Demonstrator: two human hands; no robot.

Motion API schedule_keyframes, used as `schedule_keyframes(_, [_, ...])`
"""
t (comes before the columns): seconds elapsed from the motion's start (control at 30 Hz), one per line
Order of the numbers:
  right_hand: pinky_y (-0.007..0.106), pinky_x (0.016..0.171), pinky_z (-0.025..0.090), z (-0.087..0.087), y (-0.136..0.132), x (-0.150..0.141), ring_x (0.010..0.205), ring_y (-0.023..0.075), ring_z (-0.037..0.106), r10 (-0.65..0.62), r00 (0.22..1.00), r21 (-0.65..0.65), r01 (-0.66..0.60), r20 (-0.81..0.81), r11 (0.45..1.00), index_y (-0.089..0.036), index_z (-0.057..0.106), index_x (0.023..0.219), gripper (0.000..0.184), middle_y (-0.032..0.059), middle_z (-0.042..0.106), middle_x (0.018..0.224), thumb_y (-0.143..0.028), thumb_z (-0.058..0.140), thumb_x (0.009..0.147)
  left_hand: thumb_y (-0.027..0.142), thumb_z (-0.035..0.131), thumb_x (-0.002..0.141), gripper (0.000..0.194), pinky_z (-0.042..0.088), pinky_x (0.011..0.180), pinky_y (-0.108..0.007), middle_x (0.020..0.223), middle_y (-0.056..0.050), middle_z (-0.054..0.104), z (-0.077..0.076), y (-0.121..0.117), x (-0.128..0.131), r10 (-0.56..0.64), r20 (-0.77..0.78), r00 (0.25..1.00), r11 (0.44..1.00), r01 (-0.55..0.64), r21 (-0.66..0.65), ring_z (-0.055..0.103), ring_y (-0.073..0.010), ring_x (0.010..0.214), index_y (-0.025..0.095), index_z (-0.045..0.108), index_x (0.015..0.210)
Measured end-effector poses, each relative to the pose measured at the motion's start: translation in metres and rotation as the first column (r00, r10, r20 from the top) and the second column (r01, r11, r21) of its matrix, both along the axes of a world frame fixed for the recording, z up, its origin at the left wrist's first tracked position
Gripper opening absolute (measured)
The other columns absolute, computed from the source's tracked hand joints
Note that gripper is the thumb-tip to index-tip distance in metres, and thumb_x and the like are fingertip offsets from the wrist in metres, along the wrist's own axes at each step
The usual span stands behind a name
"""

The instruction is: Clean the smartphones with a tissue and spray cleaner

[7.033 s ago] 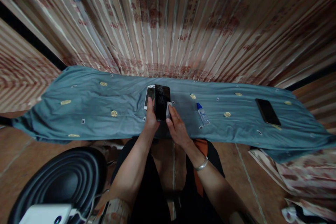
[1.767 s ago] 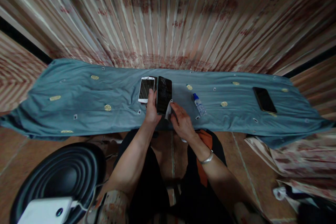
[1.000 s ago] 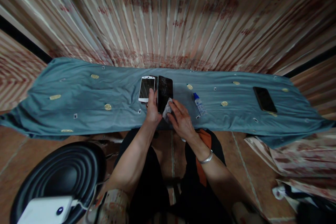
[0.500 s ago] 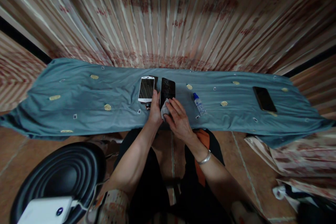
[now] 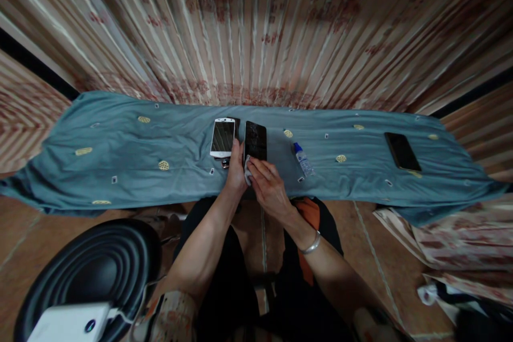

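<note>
Mid-frame, the left hand (image 5: 236, 172) has its grip round a flat, glossy black phone (image 5: 255, 140); the right hand (image 5: 272, 188) pinches a crumpled wipe (image 5: 247, 172) against it. Right of centre, a clear plastic bottle (image 5: 303, 161), contents indistinct, lies on the wrinkled, fabric-covered worktop (image 5: 128, 152).

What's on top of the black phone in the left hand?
A pale cloth, held by the right hand, sits at the lower left of the black phone. Fine pale marks show on the upper screen. The lower screen is mostly hidden by cloth and hand.

r hand (image 5: 272, 189) – cloth (image 5: 247, 173) @ blk phone (image 5: 256, 139)
</note>
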State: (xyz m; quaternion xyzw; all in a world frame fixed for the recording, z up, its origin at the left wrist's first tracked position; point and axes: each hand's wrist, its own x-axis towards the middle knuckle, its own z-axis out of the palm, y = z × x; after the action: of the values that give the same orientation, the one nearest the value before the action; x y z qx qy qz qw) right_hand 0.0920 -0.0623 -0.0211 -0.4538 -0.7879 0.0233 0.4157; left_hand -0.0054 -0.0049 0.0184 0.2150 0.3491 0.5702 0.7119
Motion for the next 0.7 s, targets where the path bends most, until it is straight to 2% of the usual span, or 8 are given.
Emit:
schedule_keyframes(0.17, [0.049, 0.109, 0.051, -0.001, 0.002, 0.005, 0.128, 0.0266, 0.057, 0.008, 1.0, -0.043, -0.008, -0.006, 0.999, -0.017, 0.056, 0.144, 0.045, 0.0144, 0.063, 0.14, -0.017, 0.04, 0.101, 0.051, 0.042, 0.097, 0.044, 0.059, 0.09, -0.037, 0.098, -0.012, 0.076, -0.004, 0.0, 0.004, -0.009, 0.001, 1.0, 1.0, 0.009, -0.012, 0.069, -0.0272, 0.114, 0.019, 0.071, 0.086])
schedule_keyframes(0.37, [0.051, 0.109, 0.05, -0.003, 0.009, 0.014, 0.13, 0.0274, 0.055, -0.039, 0.999, -0.06, 0.038, -0.014, 0.997, -0.016, 0.056, 0.143, 0.045, 0.015, 0.062, 0.141, -0.017, 0.04, 0.101, 0.05, 0.049, 0.095, 0.041, 0.058, 0.085, -0.032, 0.082, -0.009, 0.072, -0.013, -0.002, 0.012, -0.014, -0.005, 1.0, 1.0, 0.014, -0.011, 0.07, -0.0242, 0.105, 0.02, 0.067, 0.074])
schedule_keyframes(0.5, [0.05, 0.11, 0.05, -0.002, 0.007, 0.014, 0.13, 0.0272, 0.055, -0.033, 0.999, -0.045, 0.033, -0.009, 0.998, -0.015, 0.056, 0.143, 0.045, 0.0157, 0.062, 0.14, -0.016, 0.04, 0.101, 0.052, 0.05, 0.094, 0.041, 0.058, 0.084, -0.03, 0.084, -0.009, 0.074, -0.009, -0.003, 0.012, -0.024, -0.001, 1.0, 1.0, 0.024, -0.016, 0.071, -0.0238, 0.103, 0.019, 0.068, 0.076])
schedule_keyframes(0.7, [0.049, 0.111, 0.049, 0.001, 0.0, 0.007, 0.132, 0.0259, 0.054, 0.044, 0.999, -0.064, -0.043, 0.013, 0.997, -0.016, 0.052, 0.147, 0.048, 0.0144, 0.061, 0.142, -0.015, 0.04, 0.101, 0.059, 0.049, 0.092, 0.046, 0.06, 0.082, -0.034, 0.092, -0.012, 0.077, -0.002, -0.003, 0.005, -0.031, -0.037, 0.999, 0.999, 0.03, -0.033, 0.072, -0.0265, 0.103, 0.019, 0.072, 0.086])
